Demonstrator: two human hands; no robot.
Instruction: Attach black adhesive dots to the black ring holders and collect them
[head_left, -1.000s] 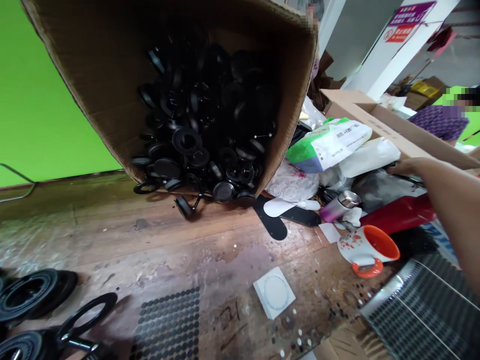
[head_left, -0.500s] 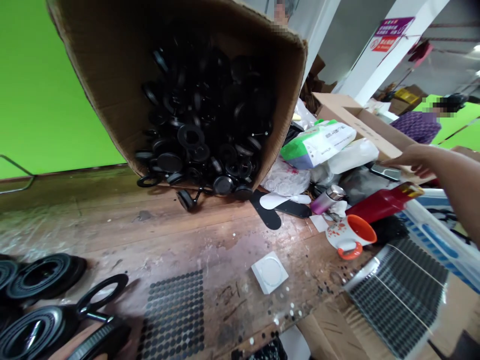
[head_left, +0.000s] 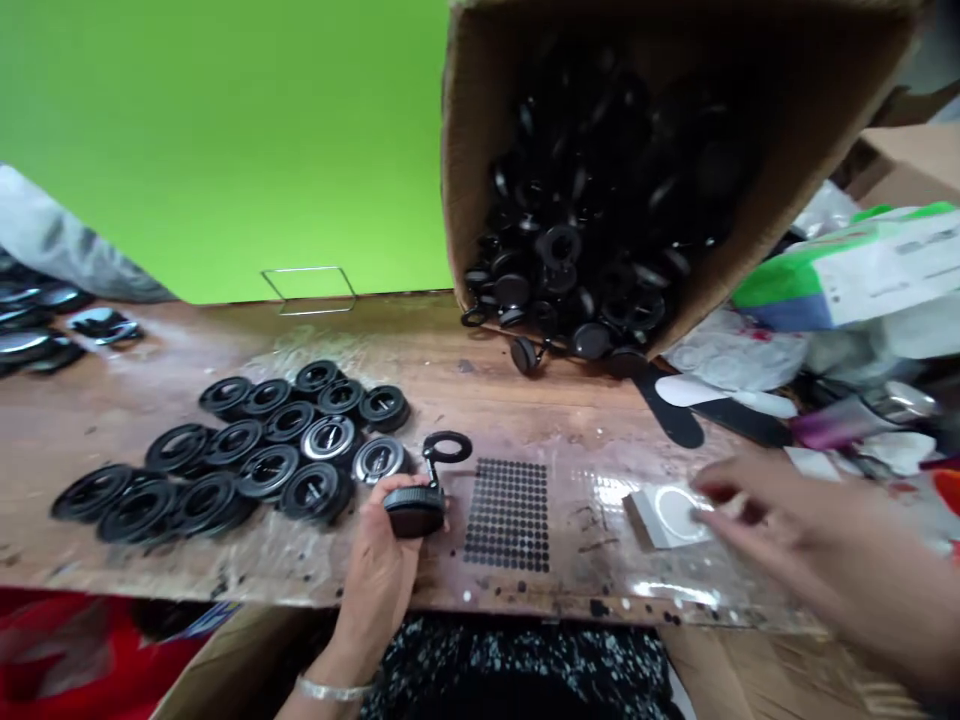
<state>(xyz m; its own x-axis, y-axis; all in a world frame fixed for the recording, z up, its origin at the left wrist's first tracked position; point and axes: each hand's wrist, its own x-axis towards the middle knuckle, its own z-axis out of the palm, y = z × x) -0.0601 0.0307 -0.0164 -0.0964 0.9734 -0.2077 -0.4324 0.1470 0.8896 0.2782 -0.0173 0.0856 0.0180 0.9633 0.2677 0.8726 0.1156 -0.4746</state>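
Note:
My left hand (head_left: 382,560) is wrapped round a black round holder (head_left: 415,508), whose ring arm points up. Blurred by motion, my right hand (head_left: 780,530) is at a small white box (head_left: 671,515) with a pale ring on its top; its thumb and index finger are near the box's right edge, and whether they hold anything is unclear. Between the hands lies a sheet of small black dots (head_left: 508,515). Several finished-looking black round holders (head_left: 266,470) lie in rows left of my left hand.
A large cardboard box (head_left: 454,150) full of black parts lies open towards me. Right of it are black and white flat strips (head_left: 671,410), a green-and-white package (head_left: 862,270) and a purple bottle (head_left: 840,425). A person's grey sleeve (head_left: 67,240) shows at the far left.
The view has swung left. My right hand has come from the clutter at the far right to the small white box. My left hand, still holding the black holder, now shows fully.

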